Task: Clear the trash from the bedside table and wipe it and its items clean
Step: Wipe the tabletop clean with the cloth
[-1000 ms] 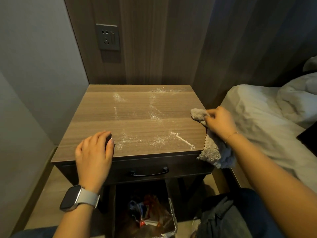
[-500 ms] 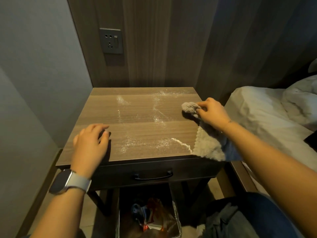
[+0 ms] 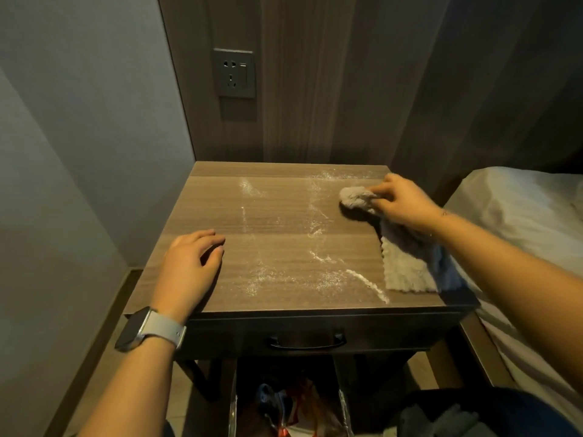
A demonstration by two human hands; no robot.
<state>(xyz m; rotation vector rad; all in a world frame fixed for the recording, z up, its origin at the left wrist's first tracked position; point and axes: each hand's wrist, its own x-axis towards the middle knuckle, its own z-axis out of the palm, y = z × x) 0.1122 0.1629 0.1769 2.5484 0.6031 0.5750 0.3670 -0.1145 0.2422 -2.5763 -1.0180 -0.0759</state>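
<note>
The left hand [image 3: 189, 266] is resting loose-fingered, grasping nothing, on the bedside table [image 3: 284, 247], steadying it. White powder [image 3: 315, 272] is lying between the hands. The right hand [image 3: 400, 201] is pinching a bunched cloth [image 3: 356, 198] near the far edge; its tail is trailing below the wrist. Dragging forward with flat, overlapping strokes would likely gather powder rather than scatter it.

Matt wood-grain table [image 3: 284, 247], nubby cloth [image 3: 407, 272]

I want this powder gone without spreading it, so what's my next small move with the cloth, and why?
Probably drag the grey fluffy cloth, pinched by your right hand at the back right of the wooden bedside table top, leftward and toward you. The streaks of white powder lie just left of it and run to the front edge, unwiped.
</note>
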